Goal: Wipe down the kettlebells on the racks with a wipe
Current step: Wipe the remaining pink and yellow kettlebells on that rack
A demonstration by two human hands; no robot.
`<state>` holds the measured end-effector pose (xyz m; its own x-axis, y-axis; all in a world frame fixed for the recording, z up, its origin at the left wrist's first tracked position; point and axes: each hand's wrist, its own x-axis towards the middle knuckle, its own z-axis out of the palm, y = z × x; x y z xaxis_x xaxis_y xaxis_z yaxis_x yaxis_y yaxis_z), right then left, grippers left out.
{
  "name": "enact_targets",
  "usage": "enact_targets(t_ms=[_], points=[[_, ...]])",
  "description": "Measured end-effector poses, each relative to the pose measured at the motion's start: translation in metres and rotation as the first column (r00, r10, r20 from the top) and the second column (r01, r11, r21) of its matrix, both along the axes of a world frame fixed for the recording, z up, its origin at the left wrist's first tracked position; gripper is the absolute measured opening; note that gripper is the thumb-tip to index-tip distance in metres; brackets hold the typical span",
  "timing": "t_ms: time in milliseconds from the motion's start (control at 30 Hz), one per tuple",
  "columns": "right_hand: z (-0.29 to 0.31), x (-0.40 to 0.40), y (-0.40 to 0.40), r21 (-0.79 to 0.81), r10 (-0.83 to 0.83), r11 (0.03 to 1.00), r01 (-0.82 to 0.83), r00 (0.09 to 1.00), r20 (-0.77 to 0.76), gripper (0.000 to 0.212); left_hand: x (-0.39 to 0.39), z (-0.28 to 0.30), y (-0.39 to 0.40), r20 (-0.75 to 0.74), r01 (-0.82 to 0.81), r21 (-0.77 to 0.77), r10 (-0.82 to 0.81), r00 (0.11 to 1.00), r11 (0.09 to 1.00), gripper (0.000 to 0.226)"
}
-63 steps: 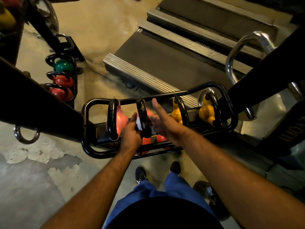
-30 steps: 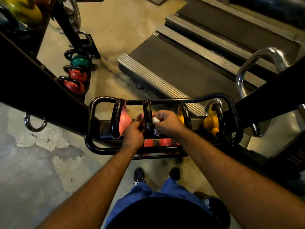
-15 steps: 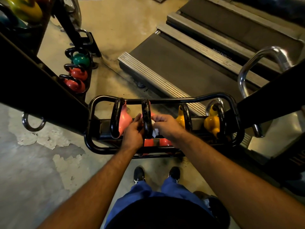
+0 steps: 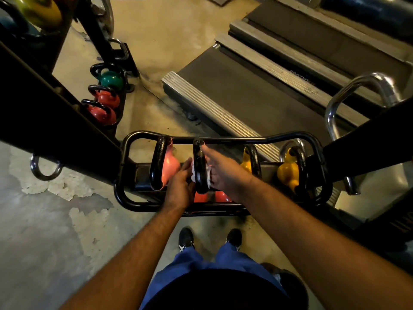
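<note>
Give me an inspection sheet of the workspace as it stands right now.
Surface: concrete floor, paint peeling in patches.
Job's things: near rack holds pink kettlebell, the black handle being wiped, two yellow kettlebells; white wipe against the handle.
Clutter: nothing seen.
Grippers: left hand and right hand flank the handle, the wipe under the right.
Cables: nothing seen.
Surroundings: treadmill beyond; second rack with green and red kettlebells.

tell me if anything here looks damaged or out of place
The floor coating has flaked away in ragged patches left of the rack, leaving pale bare spots. The kettlebells sit upright in their slots, and both hands, left hand and right hand, work a white wipe around one black handle. Nothing else stands out.
</note>
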<state>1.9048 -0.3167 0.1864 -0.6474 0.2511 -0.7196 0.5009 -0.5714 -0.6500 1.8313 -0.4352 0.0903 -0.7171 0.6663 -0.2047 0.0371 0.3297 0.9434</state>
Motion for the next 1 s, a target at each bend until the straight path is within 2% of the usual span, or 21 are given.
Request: enact_targets(t_ms=[67,100,200,333,400,467,600,733,800,867,933,1000], points=[[0.005,-0.001,0.009,-0.058,0.029,0.998,-0.03,1.0,-0.008,0.058,-0.003,-0.008,0.0,0.085,0.014,-0.003,-0.014,0.996,1.0,0.037],[0.008,-0.006,0.014,-0.103,-0.002,0.995,-0.001,1.0,-0.029,0.062,-0.004,-0.013,-0.001,0.053,0.045,-0.058,-0.042,0.998,0.997,0.04],[0.015,-0.026,0.019,-0.179,-0.233,0.958,0.224,0.972,-0.033,0.07,-0.003,-0.005,0.005,0.126,0.037,-0.003,-0.036,0.991,0.999,0.044],[0.011,-0.032,0.006,-0.135,-0.284,0.952,0.275,0.957,-0.052,0.044,-0.004,-0.004,0.005,0.133,0.035,0.01,-0.036,0.99,0.999,0.049],[0.004,-0.029,0.002,-0.068,-0.255,0.966,0.249,0.961,-0.107,0.052,-0.004,-0.007,0.004,0.15,0.045,0.032,-0.049,0.987,0.998,0.046],[-0.006,-0.022,-0.003,0.035,-0.204,0.977,0.211,0.967,-0.153,0.05,-0.002,-0.008,0.004,0.156,0.03,0.03,-0.034,0.987,0.999,0.043],[-0.019,0.012,-0.011,0.256,-0.019,0.966,0.033,0.998,-0.059,0.041,-0.002,-0.014,0.0,0.084,0.012,-0.037,-0.009,0.996,0.999,0.028],[-0.024,0.029,-0.013,0.424,0.115,0.899,-0.11,0.993,0.012,0.049,-0.001,-0.009,0.002,0.002,0.078,-0.043,-0.078,0.997,0.996,0.048],[-0.028,0.03,-0.017,0.475,0.12,0.872,-0.121,0.992,0.032,0.056,-0.001,-0.005,0.005,0.035,0.081,-0.05,-0.079,0.996,0.995,0.047],[-0.028,0.03,-0.02,0.431,0.066,0.899,-0.072,0.997,0.028,0.052,-0.005,-0.011,0.006,0.093,0.057,-0.049,-0.052,0.994,0.997,0.043],[-0.026,0.024,-0.017,0.26,-0.023,0.965,0.019,1.0,0.014,0.051,-0.009,-0.017,0.005,0.065,0.064,-0.091,-0.058,0.996,0.994,0.048],[-0.02,0.015,-0.011,0.106,-0.131,0.986,0.131,0.991,-0.006,0.049,-0.01,-0.018,0.005,0.076,0.054,-0.111,-0.045,0.996,0.992,0.045]])
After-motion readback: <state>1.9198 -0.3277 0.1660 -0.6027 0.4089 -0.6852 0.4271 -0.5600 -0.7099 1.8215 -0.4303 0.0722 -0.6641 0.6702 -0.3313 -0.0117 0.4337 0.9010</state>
